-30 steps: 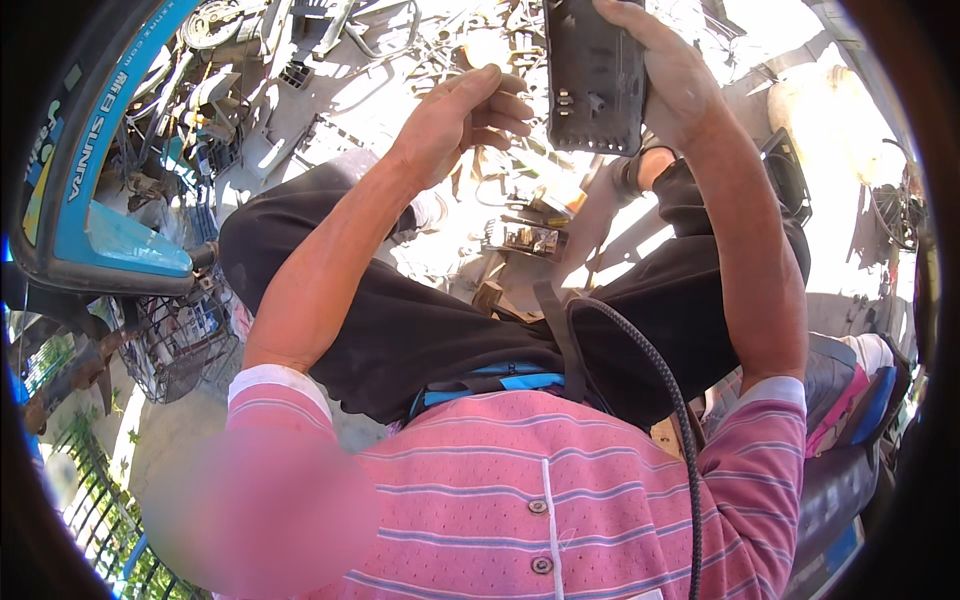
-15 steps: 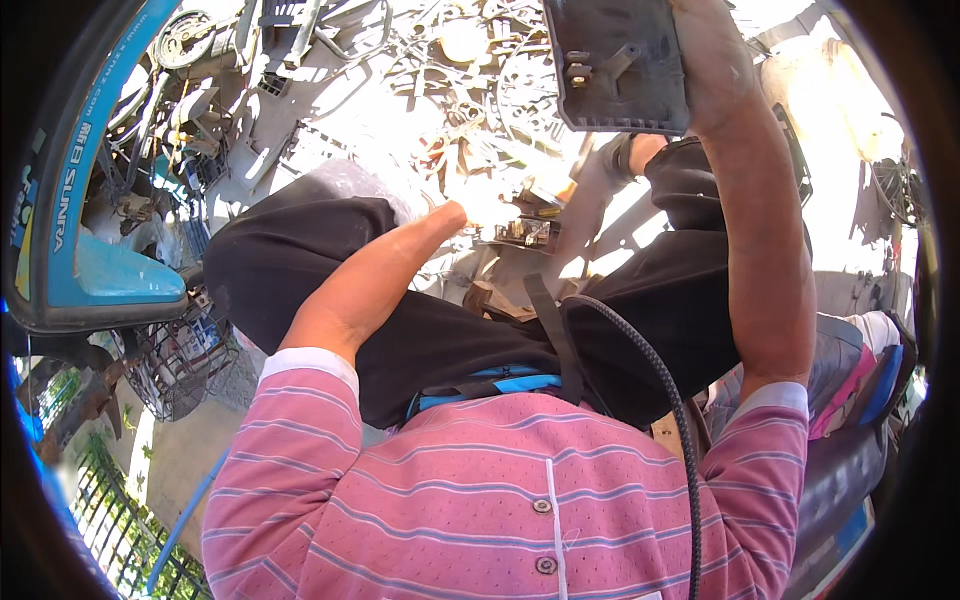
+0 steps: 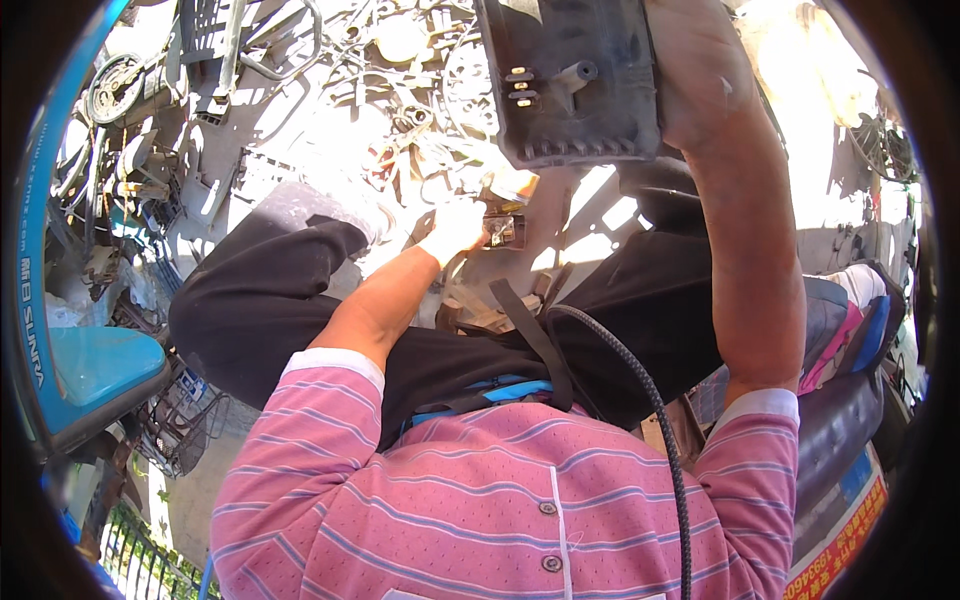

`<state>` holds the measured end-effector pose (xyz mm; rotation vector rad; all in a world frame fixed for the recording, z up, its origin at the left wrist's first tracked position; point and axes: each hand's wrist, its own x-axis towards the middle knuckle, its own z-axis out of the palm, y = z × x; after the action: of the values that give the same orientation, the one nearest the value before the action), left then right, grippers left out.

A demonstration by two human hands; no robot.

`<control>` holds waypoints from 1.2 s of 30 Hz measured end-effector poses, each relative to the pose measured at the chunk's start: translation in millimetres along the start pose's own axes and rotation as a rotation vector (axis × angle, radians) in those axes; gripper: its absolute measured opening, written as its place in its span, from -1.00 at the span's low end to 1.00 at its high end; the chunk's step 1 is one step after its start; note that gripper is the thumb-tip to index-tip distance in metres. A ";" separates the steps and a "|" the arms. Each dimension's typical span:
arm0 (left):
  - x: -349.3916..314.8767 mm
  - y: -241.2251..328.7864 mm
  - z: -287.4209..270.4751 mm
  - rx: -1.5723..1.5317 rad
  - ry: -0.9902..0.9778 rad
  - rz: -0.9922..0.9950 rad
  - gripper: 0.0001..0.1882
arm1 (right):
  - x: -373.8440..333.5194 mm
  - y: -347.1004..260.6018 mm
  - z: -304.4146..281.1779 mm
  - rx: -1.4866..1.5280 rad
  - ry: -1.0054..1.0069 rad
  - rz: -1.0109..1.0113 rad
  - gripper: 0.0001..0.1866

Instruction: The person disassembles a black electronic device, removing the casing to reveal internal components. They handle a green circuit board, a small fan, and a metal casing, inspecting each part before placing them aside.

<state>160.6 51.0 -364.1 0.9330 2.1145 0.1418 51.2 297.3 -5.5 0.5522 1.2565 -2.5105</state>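
Note:
A black plastic casing (image 3: 570, 115), with brass terminals and a round post on its inner face, is held up at the top of the view. My right hand (image 3: 700, 90) grips its right edge, the fingers partly out of sight behind it. Lower down, between my knees, a small open box (image 3: 505, 232) with metal parts inside sits low near the ground. My left hand (image 3: 460, 225) is at its left side, fingers curled in. Strong glare washes out those fingertips, so whatever they hold cannot be made out.
Scrap frames and tangled parts (image 3: 410, 110) cover the ground ahead. A blue panel (image 3: 95, 375) stands at the left above a wire basket (image 3: 180, 430). On the right is a dark padded seat (image 3: 840, 440). A braided cord (image 3: 640, 375) hangs across my front.
My left hand has come down beside the small box and now shows more clearly. The casing in my right hand sits farther left and slightly lower in the picture. The whole view has shifted.

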 end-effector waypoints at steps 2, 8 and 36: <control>-0.8 3.8 -4.6 0.012 -0.059 -0.022 -0.48 | -0.8 -3.4 11.4 -0.078 0.112 -0.020 -0.70; 3.3 7.4 3.9 0.203 -0.056 0.069 -0.45 | 9.5 -7.1 -17.9 -0.011 -0.079 -0.067 -0.69; -172.1 21.3 -324.1 -1.622 0.583 0.149 -0.28 | -9.6 -0.4 27.5 0.395 -0.291 -0.093 -0.22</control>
<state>11.6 17.9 -29.7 -0.0173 1.5382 1.9964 53.7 275.9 14.2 0.1968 0.7018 -2.8063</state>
